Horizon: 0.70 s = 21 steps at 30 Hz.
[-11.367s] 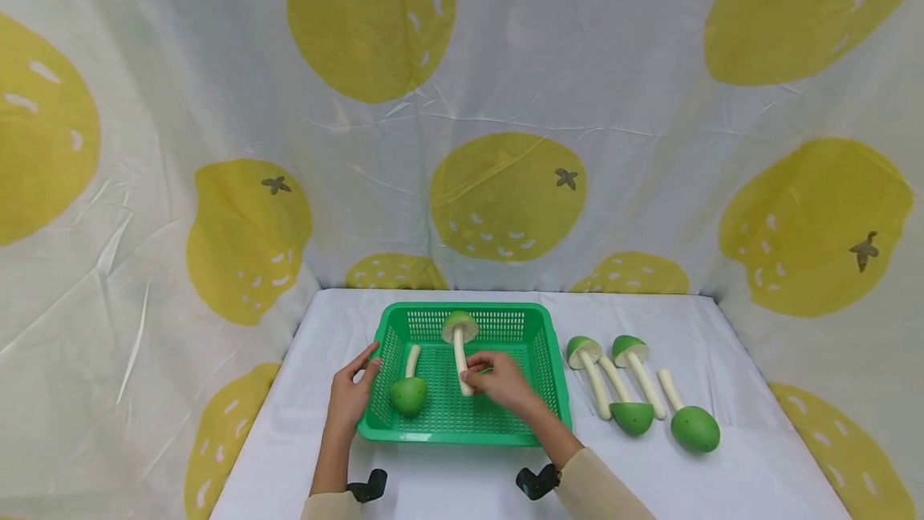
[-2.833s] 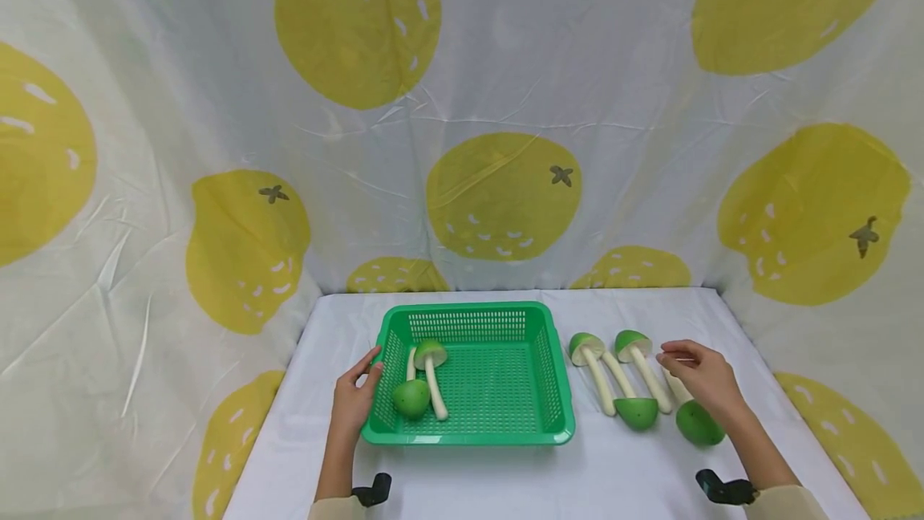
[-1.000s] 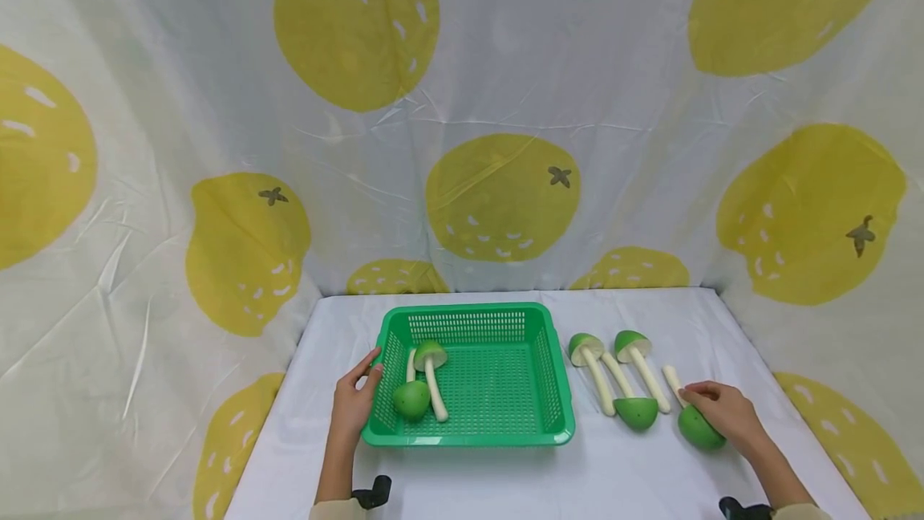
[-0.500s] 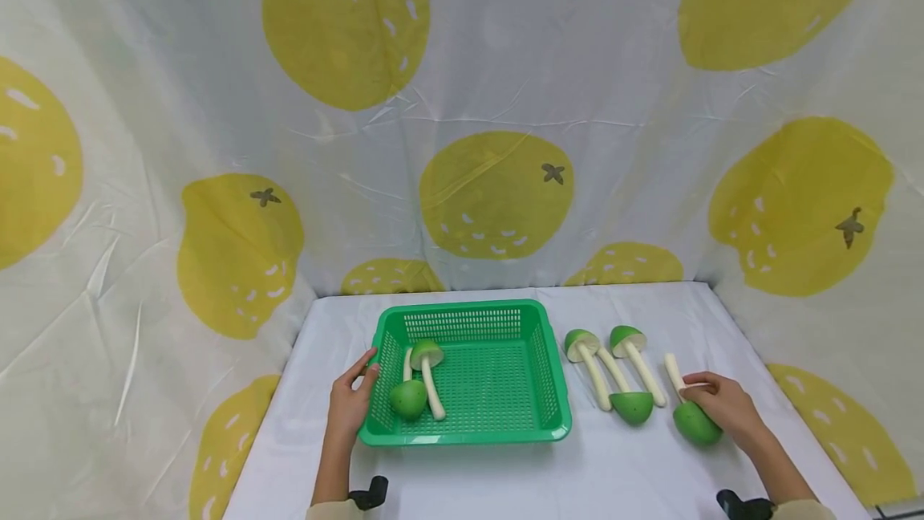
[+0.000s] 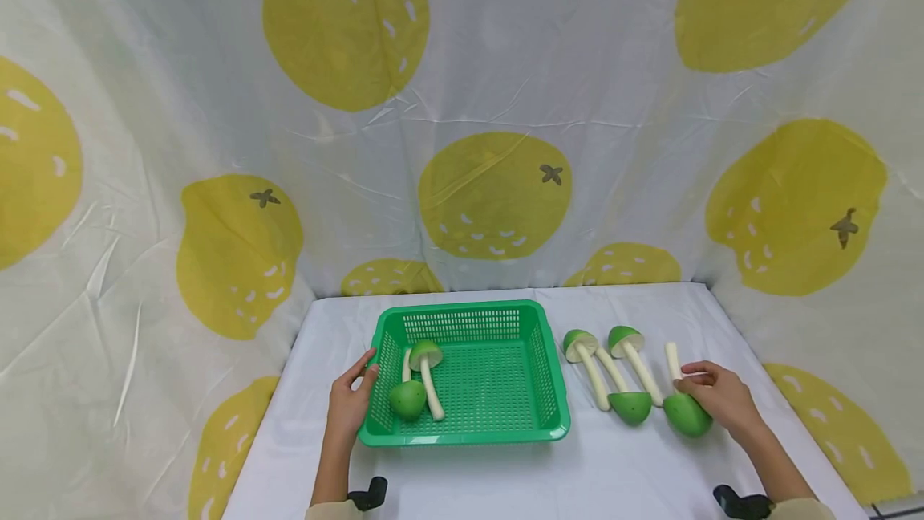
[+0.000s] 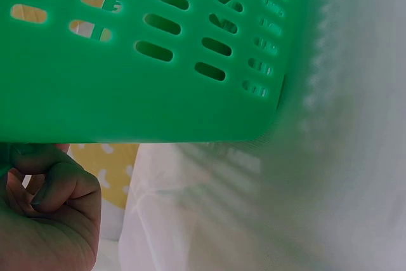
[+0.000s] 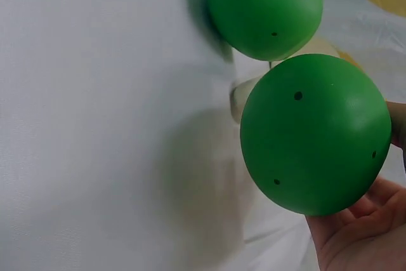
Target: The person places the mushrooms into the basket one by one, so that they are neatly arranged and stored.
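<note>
My right hand [image 5: 722, 398] pinches the stem of a toy mushroom [image 5: 687, 416] with a green cap and white stem, at the right end of a row. Its dark-dotted cap [image 7: 315, 134] hides most of the stem in the right wrist view. With thumb and fingers, my left hand [image 5: 350, 404] holds the left rim of a green plastic basket [image 5: 469, 438]; the left wrist view has curled fingers [image 6: 70, 182] at the rim. Inside the basket's left side lie two mushrooms, one cap [image 5: 408, 400] toward me, the other cap [image 5: 426, 353] away.
Three more mushrooms lie beside the held one: one at the left [image 5: 593, 375], one with its cap [image 5: 631, 408] toward me, one behind right [image 5: 637, 359]. A white cloth [image 5: 462, 488] covers the table. Lemon-print curtains [image 5: 621, 183] stand around it.
A second mushroom, earlier held over the basket, now lies in it. My right hand has since taken the rightmost mushroom and shifted it slightly left and away. My left hand stays at the rim.
</note>
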Motion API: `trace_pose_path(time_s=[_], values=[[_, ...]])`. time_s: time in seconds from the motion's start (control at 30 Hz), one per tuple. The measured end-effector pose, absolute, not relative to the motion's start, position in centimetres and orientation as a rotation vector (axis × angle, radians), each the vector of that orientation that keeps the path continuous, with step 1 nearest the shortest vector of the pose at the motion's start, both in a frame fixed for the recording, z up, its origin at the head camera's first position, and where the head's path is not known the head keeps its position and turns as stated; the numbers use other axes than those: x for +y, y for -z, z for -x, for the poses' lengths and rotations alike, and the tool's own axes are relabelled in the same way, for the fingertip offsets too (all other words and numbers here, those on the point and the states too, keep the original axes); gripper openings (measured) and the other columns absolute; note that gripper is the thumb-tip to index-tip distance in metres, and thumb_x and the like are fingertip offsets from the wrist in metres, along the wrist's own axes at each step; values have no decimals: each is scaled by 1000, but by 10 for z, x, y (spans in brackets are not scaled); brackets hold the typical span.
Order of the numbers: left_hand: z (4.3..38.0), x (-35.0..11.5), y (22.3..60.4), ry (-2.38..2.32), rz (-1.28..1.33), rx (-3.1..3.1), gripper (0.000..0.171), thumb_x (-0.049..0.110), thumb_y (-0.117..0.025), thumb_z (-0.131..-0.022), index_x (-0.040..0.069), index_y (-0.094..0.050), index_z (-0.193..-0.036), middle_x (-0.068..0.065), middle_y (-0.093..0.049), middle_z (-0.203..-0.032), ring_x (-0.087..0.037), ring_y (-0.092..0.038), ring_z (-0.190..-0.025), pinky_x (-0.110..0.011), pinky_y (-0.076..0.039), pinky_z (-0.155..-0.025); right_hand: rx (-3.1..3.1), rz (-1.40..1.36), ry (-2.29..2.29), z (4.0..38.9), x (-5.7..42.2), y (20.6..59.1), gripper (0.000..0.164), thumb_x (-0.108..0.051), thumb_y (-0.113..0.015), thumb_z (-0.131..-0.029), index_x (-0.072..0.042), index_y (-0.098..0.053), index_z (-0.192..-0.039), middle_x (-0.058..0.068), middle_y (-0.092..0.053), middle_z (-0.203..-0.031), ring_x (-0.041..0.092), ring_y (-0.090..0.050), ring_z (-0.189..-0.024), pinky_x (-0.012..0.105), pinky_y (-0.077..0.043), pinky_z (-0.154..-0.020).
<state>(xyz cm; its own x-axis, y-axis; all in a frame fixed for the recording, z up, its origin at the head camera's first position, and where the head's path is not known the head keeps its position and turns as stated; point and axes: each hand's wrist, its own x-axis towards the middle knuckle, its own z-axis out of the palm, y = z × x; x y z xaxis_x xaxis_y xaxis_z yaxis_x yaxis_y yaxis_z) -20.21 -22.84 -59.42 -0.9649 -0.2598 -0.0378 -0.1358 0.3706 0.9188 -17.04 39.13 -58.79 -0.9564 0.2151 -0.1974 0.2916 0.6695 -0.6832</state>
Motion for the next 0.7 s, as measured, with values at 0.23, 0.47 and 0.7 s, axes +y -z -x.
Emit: trace_pose_path(time_s=[0.23,0.47,0.7], values=[[202,-230,596,1683,-349,-2508,41,44,-60,-104,34,-62,-143,-12,-63,-118,-32,-40,-148,-67,-27,-117,2831,-394,1180,173,383,577,59,-44,-67,-98,4,-59,-132,25,-70,-115,36,-64,-104,29,-45,-72],[202,-230,596,1675,-363,-2513,42,45,-59,-104,34,-62,-144,-12,-63,-118,-32,-43,-145,-67,-29,-115,2830,-382,1247,175,370,568,58,-44,-68,-98,3,-59,-131,24,-70,-116,33,-62,-106,26,-47,-70],[204,-228,596,1686,-363,-2501,41,44,-60,-104,35,-62,-143,-12,-63,-119,-31,-44,-144,-65,-31,-115,2776,-401,1309,178,361,561,60,-48,-66,-99,1,-57,-133,25,-66,-123,32,-59,-110,25,-49,-70]])
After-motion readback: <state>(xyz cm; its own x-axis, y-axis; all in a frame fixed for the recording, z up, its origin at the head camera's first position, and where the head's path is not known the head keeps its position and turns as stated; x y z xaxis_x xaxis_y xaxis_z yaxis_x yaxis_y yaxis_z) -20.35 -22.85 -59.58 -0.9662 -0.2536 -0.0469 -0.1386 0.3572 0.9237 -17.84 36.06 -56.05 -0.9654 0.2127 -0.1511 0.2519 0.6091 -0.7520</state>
